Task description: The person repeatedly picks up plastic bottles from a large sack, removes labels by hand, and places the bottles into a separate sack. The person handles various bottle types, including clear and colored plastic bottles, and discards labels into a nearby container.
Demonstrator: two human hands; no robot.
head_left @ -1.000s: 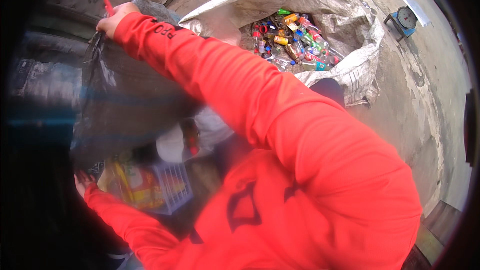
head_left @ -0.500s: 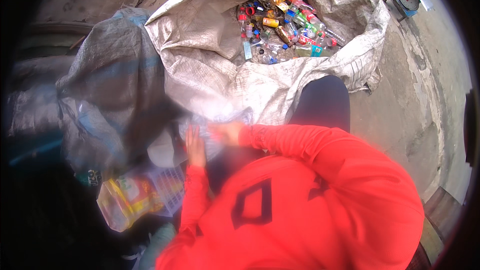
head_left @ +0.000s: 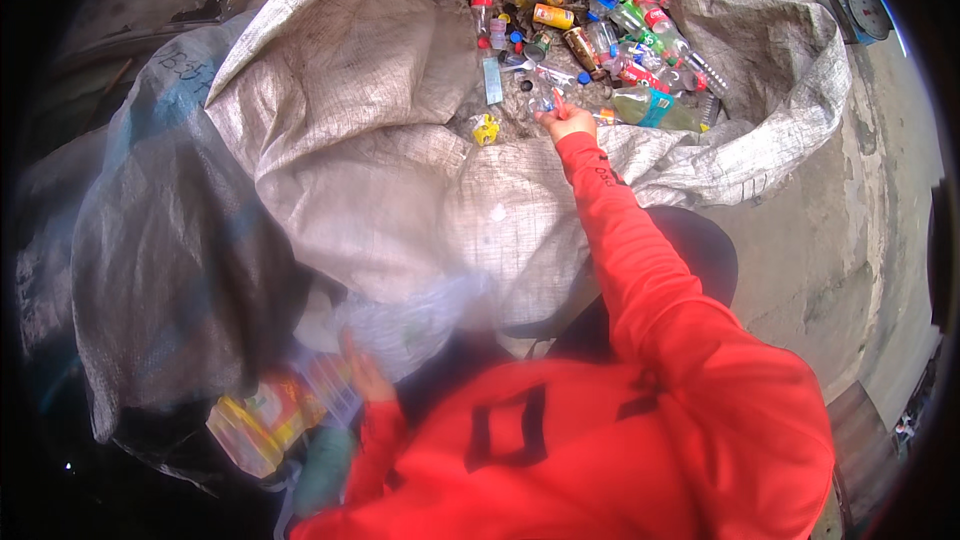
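My right hand reaches over the near edge of a large white woven sack, its fingers apart and holding nothing that I can see. Inside lie plastic bottles, such as a clear one with a teal label, along with cans and caps. A small crumpled yellow piece is left of that hand, at the sack's near inner side. My left hand is low in front of me against a pale, see-through plastic bag. Motion blurs its fingers, and the bag hides part of them.
The white sack spreads wide ahead, with a grey sack to its left. Beside my left arm are a yellow-and-red plastic container and a pale slotted basket. A blue dial scale stands on the concrete floor at far right.
My right hand has left the plastic bag and stretched forward over the sack. The crumpled yellow piece now shows there. My left hand has stayed at the bag, shifting slightly left and down.
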